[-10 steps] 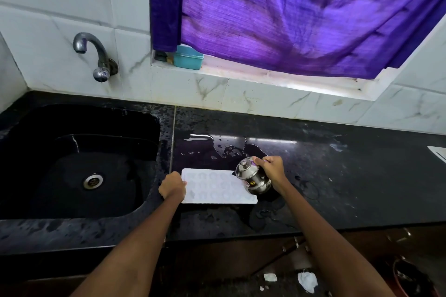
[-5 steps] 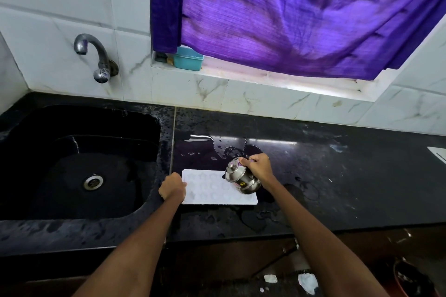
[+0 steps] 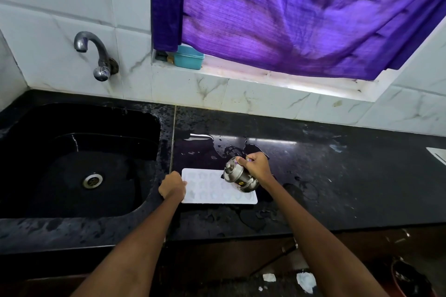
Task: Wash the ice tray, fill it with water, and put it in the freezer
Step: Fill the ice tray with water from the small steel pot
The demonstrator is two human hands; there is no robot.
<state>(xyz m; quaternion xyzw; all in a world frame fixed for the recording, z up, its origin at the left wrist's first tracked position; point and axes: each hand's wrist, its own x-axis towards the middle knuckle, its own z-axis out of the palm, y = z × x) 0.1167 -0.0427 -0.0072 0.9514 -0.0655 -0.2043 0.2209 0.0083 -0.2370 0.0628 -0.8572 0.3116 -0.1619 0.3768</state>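
Right hand (image 3: 255, 166) grips tilted steel pot (image 3: 239, 177) over tray (image 3: 212, 187); left hand (image 3: 171, 187) apparently pinches its edge. I judge tray light, flexible, wet: support both ends.

A home kitchen: black stone counter (image 3: 337, 176) wet with splashes, black sink (image 3: 79, 166) sunk into its left end, metal tap (image 3: 96, 55) on the white marbled wall tiles (image 3: 60, 2) above that sink, purple curtain (image 3: 289, 12) right of the tap, teal box (image 3: 188, 57) under its hem.
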